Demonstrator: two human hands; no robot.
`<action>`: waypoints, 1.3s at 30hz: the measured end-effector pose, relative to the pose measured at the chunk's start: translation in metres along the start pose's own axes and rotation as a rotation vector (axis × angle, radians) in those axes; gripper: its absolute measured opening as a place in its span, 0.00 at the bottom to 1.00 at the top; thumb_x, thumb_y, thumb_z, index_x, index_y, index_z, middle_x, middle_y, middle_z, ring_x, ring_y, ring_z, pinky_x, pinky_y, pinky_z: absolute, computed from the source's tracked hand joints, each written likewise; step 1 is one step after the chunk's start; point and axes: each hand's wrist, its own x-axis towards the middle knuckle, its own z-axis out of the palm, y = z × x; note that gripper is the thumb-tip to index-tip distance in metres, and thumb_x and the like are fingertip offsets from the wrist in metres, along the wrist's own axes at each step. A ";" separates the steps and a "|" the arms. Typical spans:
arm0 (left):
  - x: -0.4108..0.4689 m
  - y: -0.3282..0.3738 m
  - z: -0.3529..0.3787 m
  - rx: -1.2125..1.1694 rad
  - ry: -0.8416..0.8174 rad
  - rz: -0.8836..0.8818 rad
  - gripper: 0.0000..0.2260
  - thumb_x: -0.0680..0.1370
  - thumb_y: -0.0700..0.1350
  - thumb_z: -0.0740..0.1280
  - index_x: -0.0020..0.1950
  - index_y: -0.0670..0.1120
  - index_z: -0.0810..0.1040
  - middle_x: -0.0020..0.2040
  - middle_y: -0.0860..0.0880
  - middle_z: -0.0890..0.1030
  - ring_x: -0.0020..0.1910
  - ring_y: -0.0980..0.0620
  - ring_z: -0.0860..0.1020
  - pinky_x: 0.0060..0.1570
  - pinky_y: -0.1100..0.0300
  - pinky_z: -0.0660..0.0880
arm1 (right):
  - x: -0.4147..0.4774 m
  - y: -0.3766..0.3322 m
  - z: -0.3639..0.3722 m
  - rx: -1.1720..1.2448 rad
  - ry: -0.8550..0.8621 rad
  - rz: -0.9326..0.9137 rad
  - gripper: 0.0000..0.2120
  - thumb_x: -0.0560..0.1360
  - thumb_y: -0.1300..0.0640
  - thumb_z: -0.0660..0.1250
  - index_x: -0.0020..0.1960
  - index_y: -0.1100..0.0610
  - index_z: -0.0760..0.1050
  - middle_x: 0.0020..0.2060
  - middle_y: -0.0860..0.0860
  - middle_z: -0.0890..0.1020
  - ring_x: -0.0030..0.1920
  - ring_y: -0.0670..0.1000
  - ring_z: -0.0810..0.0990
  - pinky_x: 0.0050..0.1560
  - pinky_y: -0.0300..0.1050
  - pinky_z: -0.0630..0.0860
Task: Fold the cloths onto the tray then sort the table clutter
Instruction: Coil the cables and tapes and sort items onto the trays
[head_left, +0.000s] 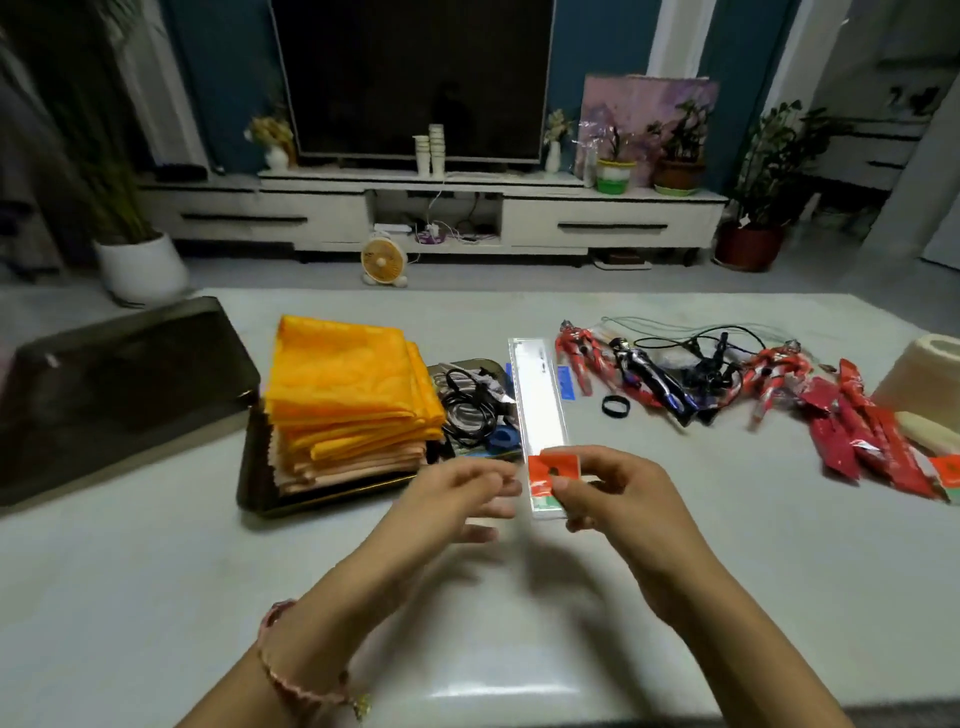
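- My left wrist, with a pink braided bracelet (306, 680) on it, was nearest, and both forearms reached forward over the pale table (156, 597).
- My right hand (618, 499) pinched the near end of a long clear packet (537, 395). The thumb was pressed on its red label (550, 467) and the other fingers were curled underneath.
- My left hand (467, 493) hung just beside that same end, fingers loosely bent toward the label. It was blurred, so I could not tell whether they touched the packet or held anything.
- The packet's long axis ran straight away from me. The labelled end pointed at me and the far end leaned slightly left, reaching out between the tray and the toys.
- To the left of the packet sat a dark tray (260, 499) holding a tall stack of folded orange cloths (343, 384), with paler peach ones at the bottom.
- In the tray's right part lay a tangle of black cables (467, 400) and a blue roll (501, 439), just beside the packet.
- A second dark tray (119, 384) lay tilted at the far left.
- To the right of the packet lay a black ring (616, 405), red toy figures (576, 353) tangled with cords, and a heap of red packets (872, 436).
- A cream roll (924, 384) stood at the table's right edge.
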 end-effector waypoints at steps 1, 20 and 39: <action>-0.017 -0.001 -0.021 -0.018 0.068 0.012 0.09 0.80 0.42 0.60 0.52 0.46 0.80 0.48 0.49 0.84 0.46 0.54 0.82 0.44 0.60 0.77 | -0.002 -0.007 0.008 -0.001 -0.050 -0.029 0.12 0.73 0.69 0.66 0.45 0.53 0.81 0.44 0.50 0.83 0.31 0.40 0.79 0.30 0.33 0.74; 0.006 -0.041 -0.277 -0.953 0.889 -0.300 0.33 0.70 0.60 0.69 0.63 0.35 0.71 0.51 0.32 0.76 0.50 0.24 0.71 0.50 0.25 0.58 | -0.020 -0.019 0.109 0.112 -0.178 -0.077 0.12 0.74 0.67 0.65 0.45 0.51 0.79 0.43 0.48 0.83 0.34 0.43 0.80 0.30 0.31 0.74; -0.110 0.050 -0.277 -0.907 0.743 0.086 0.08 0.74 0.33 0.53 0.49 0.37 0.70 0.64 0.39 0.72 0.64 0.40 0.72 0.64 0.46 0.65 | -0.015 -0.032 0.053 0.138 -0.057 -0.063 0.13 0.73 0.71 0.65 0.53 0.57 0.77 0.46 0.55 0.81 0.39 0.53 0.77 0.38 0.44 0.73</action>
